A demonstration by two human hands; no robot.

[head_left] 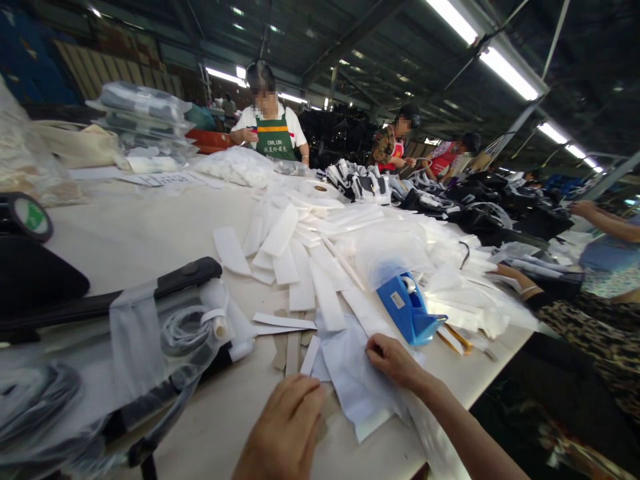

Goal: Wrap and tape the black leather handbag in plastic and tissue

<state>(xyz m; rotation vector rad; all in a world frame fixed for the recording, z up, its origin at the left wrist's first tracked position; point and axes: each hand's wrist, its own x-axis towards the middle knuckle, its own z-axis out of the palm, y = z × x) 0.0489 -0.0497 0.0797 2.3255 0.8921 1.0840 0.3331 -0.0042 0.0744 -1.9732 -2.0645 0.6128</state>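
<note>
My right hand point(393, 360) is closed at the upper part of a thin white sheet point(353, 373), fingers curled in a pinch over it. The sheet lies creased, its lower corner reaching toward me. To its left, my left hand point(285, 427) rests low over the table with bent fingers pressed together; its fingertips are partly hidden, and what is under them I cannot make out. Just beyond it lie brown card strips point(293, 353) and narrow white strips point(285, 321). A blue tape dispenser point(400, 307) stands beyond my right hand.
Plastic-wrapped black bags with coiled grey cord point(187, 331) fill the left side. White foam strips point(300, 267) are heaped mid-table. Orange-handled scissors point(457, 341) lie near the right edge. A co-worker's arm point(523, 283) reaches in from the right; another person point(275, 130) stands across the table.
</note>
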